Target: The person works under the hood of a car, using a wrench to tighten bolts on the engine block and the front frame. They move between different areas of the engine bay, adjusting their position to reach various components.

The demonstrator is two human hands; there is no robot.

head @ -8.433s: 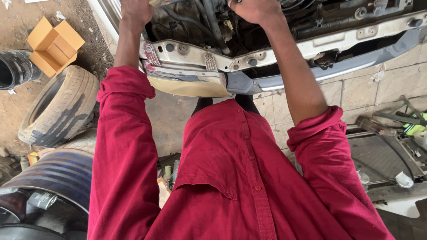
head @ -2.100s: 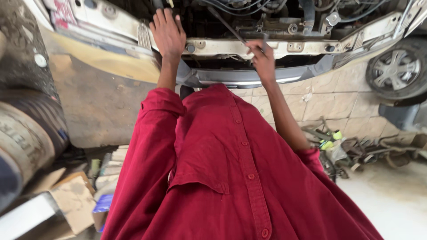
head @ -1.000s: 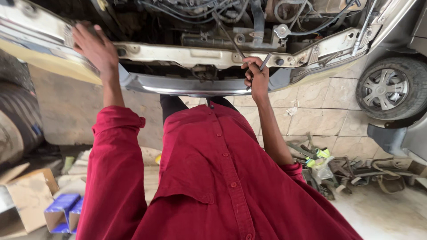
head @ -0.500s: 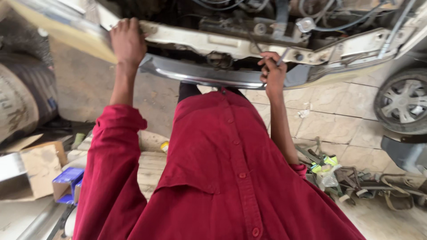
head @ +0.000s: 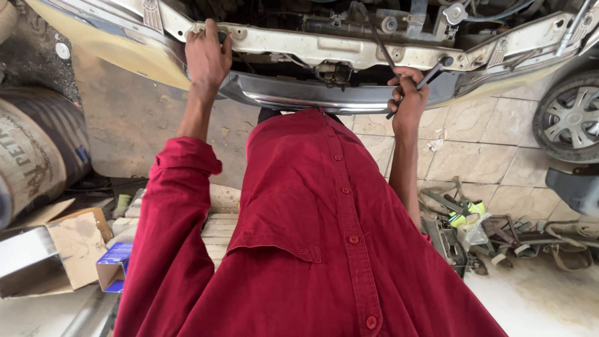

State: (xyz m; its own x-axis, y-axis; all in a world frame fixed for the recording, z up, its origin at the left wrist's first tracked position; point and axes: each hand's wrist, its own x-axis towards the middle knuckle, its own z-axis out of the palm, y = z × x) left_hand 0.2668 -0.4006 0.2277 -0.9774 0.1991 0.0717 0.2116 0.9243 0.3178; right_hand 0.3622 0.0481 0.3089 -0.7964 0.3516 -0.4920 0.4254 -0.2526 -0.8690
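Left hand [head: 208, 57] is laid palm-down on the white front crossmember [head: 324, 48] of the car, fingers curled over its top edge, gripping it. Right hand [head: 409, 100] is closed around a thin dark metal tool [head: 430, 76], held just below the crossmember and above the chrome bumper strip [head: 306, 98]. A wheel [head: 571, 118] is seen at right, a cardboard box [head: 78, 246] at lower left.
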